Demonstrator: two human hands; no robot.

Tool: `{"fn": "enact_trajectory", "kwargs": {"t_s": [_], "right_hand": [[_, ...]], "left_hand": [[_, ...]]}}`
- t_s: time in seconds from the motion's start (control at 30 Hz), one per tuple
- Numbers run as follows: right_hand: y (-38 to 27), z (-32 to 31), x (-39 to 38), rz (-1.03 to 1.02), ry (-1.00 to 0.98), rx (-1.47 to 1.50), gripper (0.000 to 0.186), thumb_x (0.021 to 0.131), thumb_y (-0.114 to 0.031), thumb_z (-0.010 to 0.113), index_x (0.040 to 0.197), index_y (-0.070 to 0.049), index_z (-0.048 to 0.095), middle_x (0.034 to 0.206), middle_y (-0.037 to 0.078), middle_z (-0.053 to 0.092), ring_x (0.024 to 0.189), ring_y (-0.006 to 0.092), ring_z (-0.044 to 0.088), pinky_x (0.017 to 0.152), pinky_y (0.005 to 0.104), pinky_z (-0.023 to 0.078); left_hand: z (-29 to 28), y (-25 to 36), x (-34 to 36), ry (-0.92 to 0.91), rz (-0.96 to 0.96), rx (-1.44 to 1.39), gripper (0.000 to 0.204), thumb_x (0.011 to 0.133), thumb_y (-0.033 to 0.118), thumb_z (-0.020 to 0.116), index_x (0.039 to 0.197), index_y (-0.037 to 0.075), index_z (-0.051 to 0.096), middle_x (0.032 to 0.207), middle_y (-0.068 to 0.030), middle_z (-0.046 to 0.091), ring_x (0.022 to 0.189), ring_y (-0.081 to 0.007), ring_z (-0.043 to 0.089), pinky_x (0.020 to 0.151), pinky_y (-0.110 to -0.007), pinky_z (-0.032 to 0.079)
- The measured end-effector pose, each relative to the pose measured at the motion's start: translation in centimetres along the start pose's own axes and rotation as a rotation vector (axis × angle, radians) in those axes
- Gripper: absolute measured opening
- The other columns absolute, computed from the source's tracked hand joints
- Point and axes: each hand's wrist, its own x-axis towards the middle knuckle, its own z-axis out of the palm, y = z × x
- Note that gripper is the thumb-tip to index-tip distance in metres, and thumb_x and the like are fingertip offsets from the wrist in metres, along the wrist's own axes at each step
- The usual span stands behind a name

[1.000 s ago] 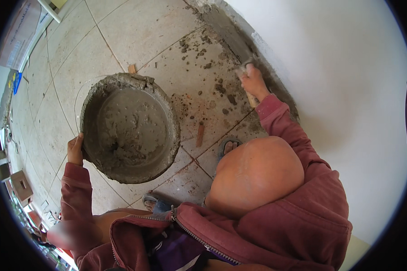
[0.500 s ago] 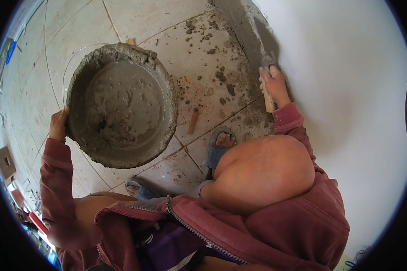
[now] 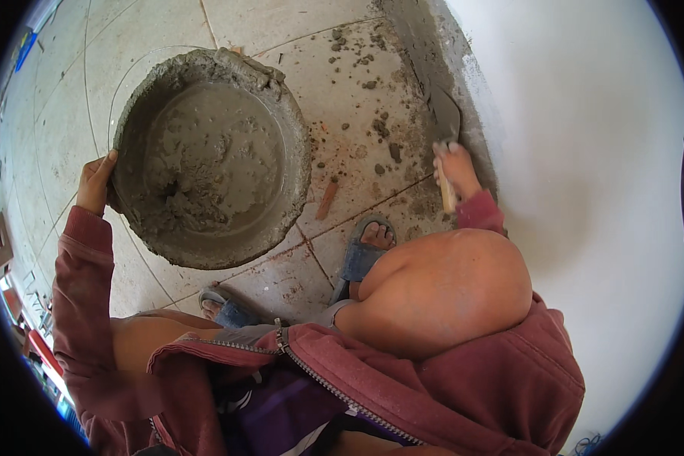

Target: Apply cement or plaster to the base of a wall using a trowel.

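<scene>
My left hand [image 3: 96, 179] grips the left rim of a round, mortar-caked tub [image 3: 296, 152], which holds grey wet mortar [image 3: 209, 148]. My right hand [image 3: 454, 169] is closed on the pale wooden handle of a trowel. The trowel's metal blade [image 3: 444, 112] lies against the strip of grey mortar [image 3: 420, 47] along the base of the white wall. Some of my fingers on both hands are hidden.
The white wall [image 3: 585, 152] rises on the right. Tiled floor [image 3: 68, 129] carries scattered mortar crumbs and a reddish wooden strip [image 3: 327, 199] beside the tub. My sandalled feet [image 3: 363, 251] and bent knee are below. Small items, too distorted to name, line the far left rim.
My right hand and trowel have moved along the wall base toward me. The tub, in my left hand, has shifted slightly away from me, and the whole view has moved a little.
</scene>
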Motion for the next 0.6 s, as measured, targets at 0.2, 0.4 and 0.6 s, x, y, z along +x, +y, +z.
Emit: {"fn": "enact_trajectory", "kwargs": {"t_s": [0.2, 0.4, 0.6], "right_hand": [[-2.6, 0.5, -0.3, -0.305, 0.072, -0.07, 0.026, 0.082, -0.026, 0.053, 0.074, -0.002, 0.046, 0.058, 0.005, 0.049, 0.043, 0.0132, 0.048, 0.039, 0.0284, 0.039], [-6.0, 0.9, 2.1, -0.254, 0.005, 0.005, 0.027, 0.082, -0.028, 0.051, 0.078, -0.002, 0.045, 0.062, 0.005, 0.048, 0.044, 0.0134, 0.046, 0.041, 0.0281, 0.04], [0.9, 0.3, -0.1, -0.066, 0.042, -0.064, 0.027, 0.082, -0.027, 0.053, 0.079, -0.002, 0.045, 0.062, 0.006, 0.049, 0.045, 0.0153, 0.048, 0.043, 0.0298, 0.041]], "left_hand": [[-0.1, -0.3, -0.1, 0.039, 0.051, -0.081, 0.04, 0.084, 0.038, 0.048, 0.076, 0.001, 0.059, 0.067, -0.0008, 0.058, 0.056, -0.0068, 0.051, 0.052, -0.021, 0.04], [0.1, -0.3, -0.1, 0.021, 0.061, -0.027, 0.04, 0.084, 0.039, 0.047, 0.075, 0.002, 0.059, 0.063, -0.0006, 0.057, 0.05, -0.0071, 0.05, 0.045, -0.021, 0.039], [-0.2, -1.3, 0.5, 0.074, 0.073, 0.01, 0.043, 0.083, 0.043, 0.047, 0.074, 0.002, 0.058, 0.055, -0.0001, 0.053, 0.038, -0.0083, 0.047, 0.034, -0.02, 0.034]]}}
